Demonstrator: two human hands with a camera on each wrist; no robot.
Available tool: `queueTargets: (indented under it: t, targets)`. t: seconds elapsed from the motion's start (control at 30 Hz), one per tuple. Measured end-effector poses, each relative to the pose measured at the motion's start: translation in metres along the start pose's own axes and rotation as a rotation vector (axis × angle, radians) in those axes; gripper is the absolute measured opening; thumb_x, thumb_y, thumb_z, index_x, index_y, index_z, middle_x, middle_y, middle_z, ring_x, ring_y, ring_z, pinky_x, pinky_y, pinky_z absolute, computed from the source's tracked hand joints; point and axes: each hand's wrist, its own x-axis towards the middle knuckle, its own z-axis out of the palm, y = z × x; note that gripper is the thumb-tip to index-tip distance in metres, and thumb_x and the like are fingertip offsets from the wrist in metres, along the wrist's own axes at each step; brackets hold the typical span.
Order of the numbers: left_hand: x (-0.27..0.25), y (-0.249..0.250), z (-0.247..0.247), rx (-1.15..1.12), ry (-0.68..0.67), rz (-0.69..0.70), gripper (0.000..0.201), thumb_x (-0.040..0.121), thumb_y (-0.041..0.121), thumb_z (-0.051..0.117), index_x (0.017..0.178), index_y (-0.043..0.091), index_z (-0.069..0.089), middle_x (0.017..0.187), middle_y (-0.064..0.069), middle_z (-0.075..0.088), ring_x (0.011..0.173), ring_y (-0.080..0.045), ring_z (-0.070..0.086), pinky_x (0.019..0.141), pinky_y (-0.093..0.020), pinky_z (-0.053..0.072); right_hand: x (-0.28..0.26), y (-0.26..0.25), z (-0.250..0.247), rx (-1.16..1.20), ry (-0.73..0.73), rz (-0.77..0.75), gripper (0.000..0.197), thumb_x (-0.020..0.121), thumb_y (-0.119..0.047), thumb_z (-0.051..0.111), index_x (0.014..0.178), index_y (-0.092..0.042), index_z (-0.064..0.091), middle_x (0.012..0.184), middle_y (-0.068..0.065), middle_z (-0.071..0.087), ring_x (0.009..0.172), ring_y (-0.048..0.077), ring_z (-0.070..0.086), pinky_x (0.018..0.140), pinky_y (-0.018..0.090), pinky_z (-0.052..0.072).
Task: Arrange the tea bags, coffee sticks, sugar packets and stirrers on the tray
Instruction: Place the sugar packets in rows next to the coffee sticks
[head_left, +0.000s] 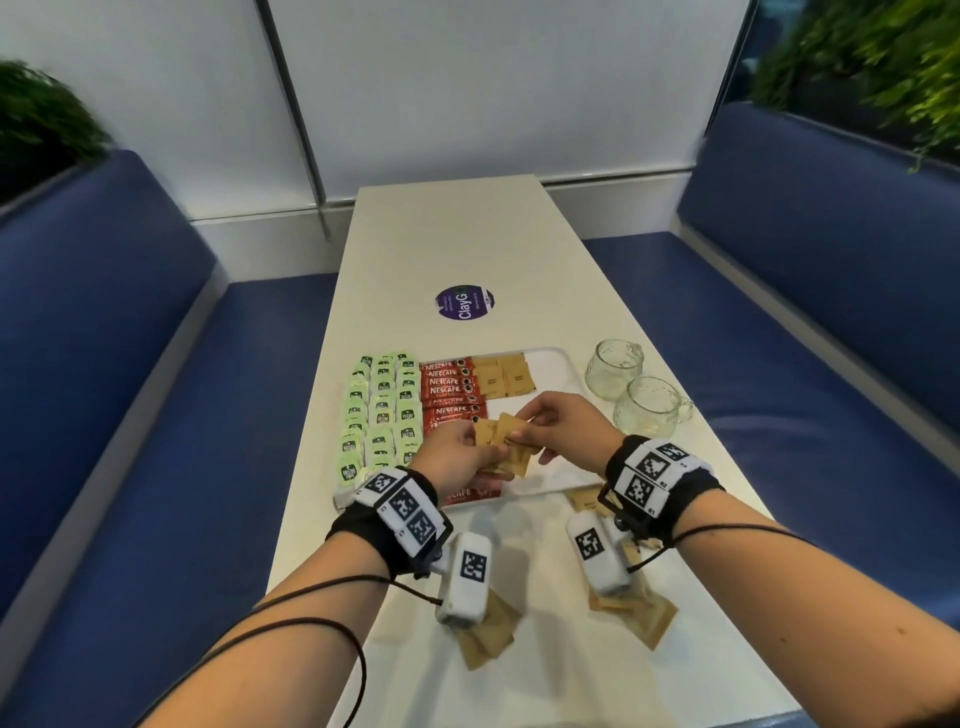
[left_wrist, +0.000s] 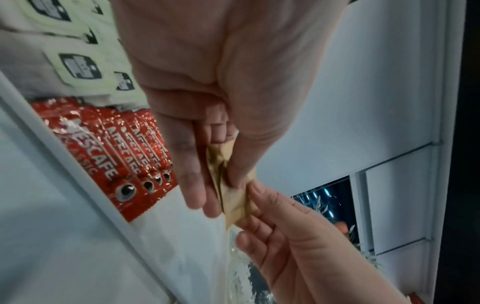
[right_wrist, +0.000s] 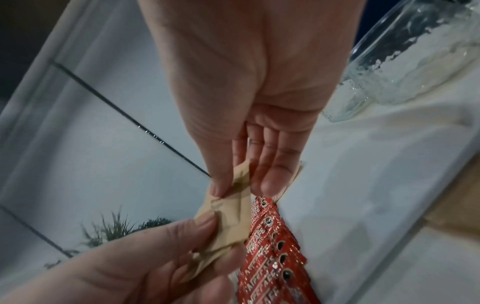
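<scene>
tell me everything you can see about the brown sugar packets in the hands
The brown sugar packets are small, flat, square sachets of tan, kraft-like paper, several fanned and overlapping. They are held above the white tray, just right of the red coffee sticks. The left hand grips the bunch, while the right hand pinches one at its edge. Any print is unreadable.

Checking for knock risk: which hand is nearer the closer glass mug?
Right. The right hand hovers over the tray just left of the near glass mug; the left hand is farther left, by the coffee sticks.

White table (head_left: 447, 244) carries tray (head_left: 558, 358), two glass mugs (head_left: 613, 369), loose brown sugar packets (head_left: 636, 616), round purple sticker (head_left: 465, 304).
</scene>
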Motion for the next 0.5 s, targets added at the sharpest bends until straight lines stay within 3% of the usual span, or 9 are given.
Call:
queueTargets:
  t: [0.07, 0.17, 0.27, 0.37, 0.5]
  targets:
    - [0.011, 0.005, -0.001, -0.039, 0.066, 0.029, 0.018, 0.092, 0.001, 0.064, 0.110, 0.002, 0.061, 0.098, -0.016, 0.073, 0.073, -0.023, 0.073, 0.060, -0.027, 0.061, 0.010, 0.002, -0.002, 0.095, -0.010, 0.056, 0.023, 0.085, -0.014, 0.073, 0.099, -0.003, 0.059, 0.080, 0.012, 0.067, 0.064, 0.018, 0.064, 0.057, 0.027, 0.057]
    - [0.027, 0.010, -0.003, -0.047, 0.087, 0.034, 0.022, 0.091, 0.004, 0.065, 0.112, 0.002, 0.061, 0.100, -0.015, 0.073, 0.079, -0.025, 0.074, 0.064, -0.029, 0.061, 0.023, 0.002, -0.002, 0.164, -0.044, 0.086, 0.015, 0.090, -0.010, 0.067, 0.081, -0.007, 0.055, 0.075, 0.012, 0.065, 0.061, 0.019, 0.063, 0.054, 0.024, 0.055]
    - [0.042, 0.012, -0.012, -0.037, 0.105, 0.007, 0.024, 0.089, 0.005, 0.068, 0.113, 0.004, 0.062, 0.103, -0.013, 0.073, 0.086, -0.028, 0.074, 0.070, -0.032, 0.062, 0.046, 0.007, -0.006, 0.185, 0.034, 0.093, 0.022, 0.092, -0.007, 0.063, 0.075, -0.009, 0.050, 0.070, 0.011, 0.061, 0.056, 0.018, 0.061, 0.051, 0.026, 0.054]
    - [0.057, 0.013, -0.028, -0.059, 0.180, -0.034, 0.016, 0.093, 0.007, 0.063, 0.109, 0.007, 0.062, 0.107, -0.012, 0.071, 0.087, -0.028, 0.073, 0.075, -0.037, 0.062, 0.075, 0.018, -0.011, 0.035, 0.163, 0.154, 0.016, 0.092, -0.009, 0.061, 0.079, -0.010, 0.053, 0.077, 0.013, 0.062, 0.059, 0.023, 0.061, 0.061, 0.039, 0.057]
    - [0.074, 0.017, -0.048, -0.150, 0.224, -0.092, 0.011, 0.099, 0.010, 0.053, 0.106, 0.004, 0.060, 0.108, -0.018, 0.068, 0.083, -0.032, 0.074, 0.064, -0.036, 0.062, 0.105, 0.028, -0.006, -0.200, 0.155, 0.229, 0.011, 0.092, -0.018, 0.060, 0.084, -0.013, 0.056, 0.084, 0.010, 0.065, 0.065, 0.024, 0.063, 0.067, 0.038, 0.056]
